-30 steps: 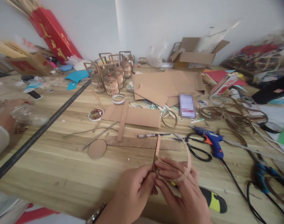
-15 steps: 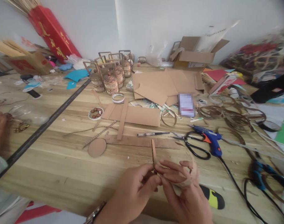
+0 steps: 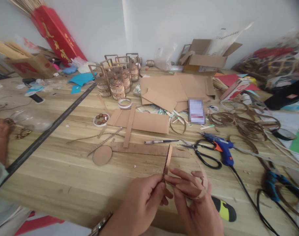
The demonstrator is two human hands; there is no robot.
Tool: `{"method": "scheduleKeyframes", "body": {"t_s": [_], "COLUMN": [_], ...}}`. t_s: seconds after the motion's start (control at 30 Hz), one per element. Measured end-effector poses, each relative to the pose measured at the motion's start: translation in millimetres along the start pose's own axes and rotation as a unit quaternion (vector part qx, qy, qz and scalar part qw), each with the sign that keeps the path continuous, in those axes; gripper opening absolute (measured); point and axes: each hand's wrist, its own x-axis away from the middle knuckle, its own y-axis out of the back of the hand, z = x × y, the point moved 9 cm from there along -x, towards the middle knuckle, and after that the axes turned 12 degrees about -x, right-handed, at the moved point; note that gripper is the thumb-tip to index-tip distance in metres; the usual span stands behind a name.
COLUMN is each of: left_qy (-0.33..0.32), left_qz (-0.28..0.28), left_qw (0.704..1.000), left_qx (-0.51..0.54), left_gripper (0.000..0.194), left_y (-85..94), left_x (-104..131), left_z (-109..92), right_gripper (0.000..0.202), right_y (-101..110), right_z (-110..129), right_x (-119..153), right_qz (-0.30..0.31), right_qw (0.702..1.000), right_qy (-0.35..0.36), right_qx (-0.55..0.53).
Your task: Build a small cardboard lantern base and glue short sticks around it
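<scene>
A narrow cardboard strip (image 3: pixel 168 160) stands up from between my hands near the table's front edge. My left hand (image 3: pixel 148 200) pinches its lower end between thumb and fingers. Close beside it on the right, my right hand (image 3: pixel 195 200) has its fingertips at the strip's lower part, and a thin peeled paper strip (image 3: pixel 203 178) curls around its fingers. Behind them lie a long flat cardboard strip (image 3: pixel 149 149), a cardboard disc (image 3: pixel 102 155) and a pen (image 3: pixel 161 141). Black-handled scissors (image 3: pixel 208 157) rest to the right.
Blue glue gun (image 3: pixel 220 146) and its cable are at right, near coiled brown strips (image 3: pixel 252 121). Small woven baskets (image 3: pixel 117 87), cardboard sheets (image 3: pixel 161 87) and a phone (image 3: pixel 196 111) sit farther back. Another person's hand (image 3: pixel 0 137) is at the left edge.
The upright cardboard strip has shifted slightly right, leans more and shows more of its face. My left fingers have moved a little along it, and my right hand has moved slightly right.
</scene>
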Motion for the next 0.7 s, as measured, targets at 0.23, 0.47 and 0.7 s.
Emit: {"method": "scheduleKeyframes", "body": {"t_s": [0.23, 0.47, 0.7], "left_qy": [0.025, 0.106, 0.212], "left_qz": [-0.015, -0.02, -0.03], "left_qw": [1.0, 0.994, 0.974], "left_qx": [-0.006, 0.02, 0.08], "left_gripper": [0.039, 0.049, 0.06], "left_y": [3.3, 7.6, 15.0], "left_x": [-1.7, -2.9, -3.5], "left_z": [6.7, 22.6, 55.4], "right_gripper": [0.012, 0.02, 0.032], "right_y": [-2.3, -8.3, -16.0], "right_z": [-2.0, -33.6, -82.7], "right_x": [0.5, 18.4, 82.5], "right_qz": [0.007, 0.105, 0.207], "right_qw": [1.0, 0.994, 0.968], "right_qy": [-0.002, -0.033, -0.08], "right_qx": [0.004, 0.003, 0.114]}}
